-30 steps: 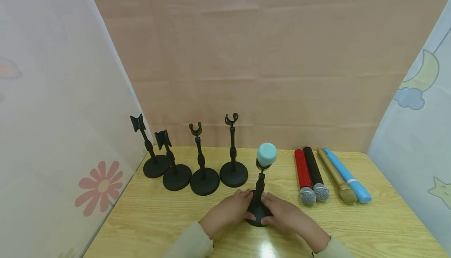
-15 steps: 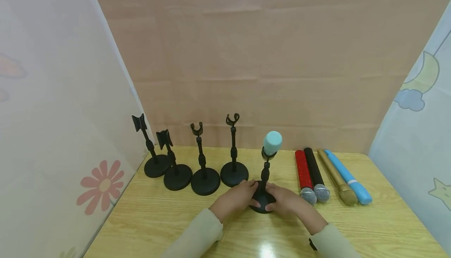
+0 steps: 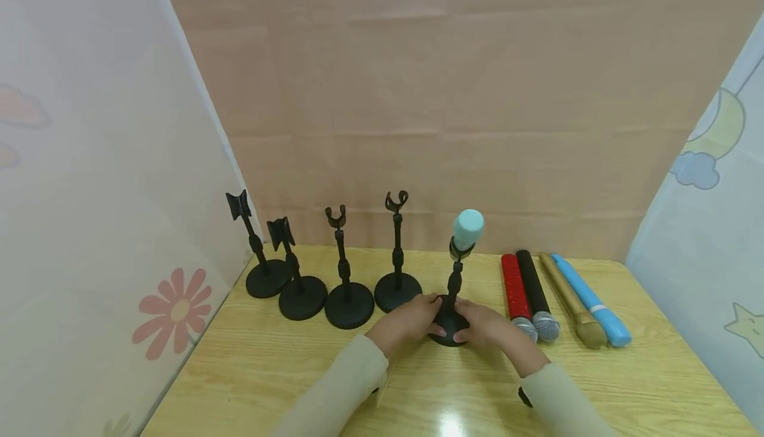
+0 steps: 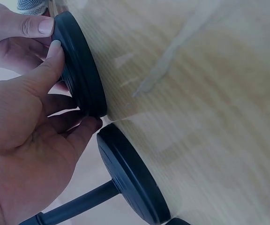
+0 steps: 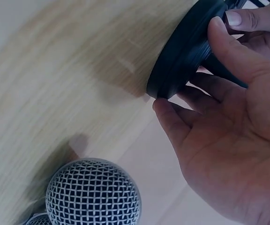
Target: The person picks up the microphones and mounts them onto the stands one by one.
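Both hands hold the round black base of a microphone stand (image 3: 455, 281) between them. My left hand (image 3: 412, 321) grips the base's left side, thumb on its upper face and fingers round the rim. Its right side is gripped by my right hand (image 3: 485, 324) in the same way, and the left wrist view shows the two thumbs nearly meeting. In the stand's clip sits a pale teal microphone (image 3: 468, 227), one end toward the head camera and the rest hidden. Just left of the held base is another stand's base (image 4: 130, 171). Whether the held base touches the table cannot be told.
Several bare black stands, among them a tall one (image 3: 398, 291), form a row at the back left. At right lie a red microphone (image 3: 515, 288), a black one (image 3: 533, 284), a gold one (image 3: 570, 298) and a blue one (image 3: 587, 291). A brown backdrop (image 3: 382, 92) closes off the back.
Both hands have moved the stand with its teal microphone away from the person, toward the back of the table and slightly right. The grip looks the same; the other stands and microphones stay put.
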Demonstrator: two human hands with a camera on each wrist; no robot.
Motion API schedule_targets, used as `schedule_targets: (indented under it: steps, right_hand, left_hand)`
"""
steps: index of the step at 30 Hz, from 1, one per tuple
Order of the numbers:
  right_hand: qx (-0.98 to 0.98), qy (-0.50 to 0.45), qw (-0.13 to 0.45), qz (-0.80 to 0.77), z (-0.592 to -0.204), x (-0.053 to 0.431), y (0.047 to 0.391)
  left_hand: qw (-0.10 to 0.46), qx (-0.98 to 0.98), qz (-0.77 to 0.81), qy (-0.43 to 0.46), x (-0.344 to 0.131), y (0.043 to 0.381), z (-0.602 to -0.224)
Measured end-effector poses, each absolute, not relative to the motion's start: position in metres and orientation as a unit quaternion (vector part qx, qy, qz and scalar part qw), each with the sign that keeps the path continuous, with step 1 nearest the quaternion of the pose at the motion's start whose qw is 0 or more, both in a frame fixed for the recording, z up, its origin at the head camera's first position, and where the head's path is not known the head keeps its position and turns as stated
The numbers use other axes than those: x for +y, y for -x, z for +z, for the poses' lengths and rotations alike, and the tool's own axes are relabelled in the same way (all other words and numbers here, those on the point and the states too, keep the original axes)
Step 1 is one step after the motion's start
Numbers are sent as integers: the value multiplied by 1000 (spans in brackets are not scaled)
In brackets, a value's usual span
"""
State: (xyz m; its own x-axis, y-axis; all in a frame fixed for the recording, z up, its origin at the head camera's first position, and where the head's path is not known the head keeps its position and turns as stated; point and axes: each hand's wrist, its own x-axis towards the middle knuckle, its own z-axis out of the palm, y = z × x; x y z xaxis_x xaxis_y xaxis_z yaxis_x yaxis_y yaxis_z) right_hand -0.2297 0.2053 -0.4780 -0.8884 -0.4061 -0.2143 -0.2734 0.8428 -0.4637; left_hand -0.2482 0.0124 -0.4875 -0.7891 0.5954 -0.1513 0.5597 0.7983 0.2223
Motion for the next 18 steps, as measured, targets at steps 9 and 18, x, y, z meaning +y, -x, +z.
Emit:
schedule_targets:
  steps: [9,18]
  right_hand:
    - [946,172,166,-220,-473,207,250]
    - [944,173,174,-221,-470,208,262]
  left_hand:
    - [113,943,91,-298,21,266,-488]
    - [120,947,96,-283,25,275,-485]
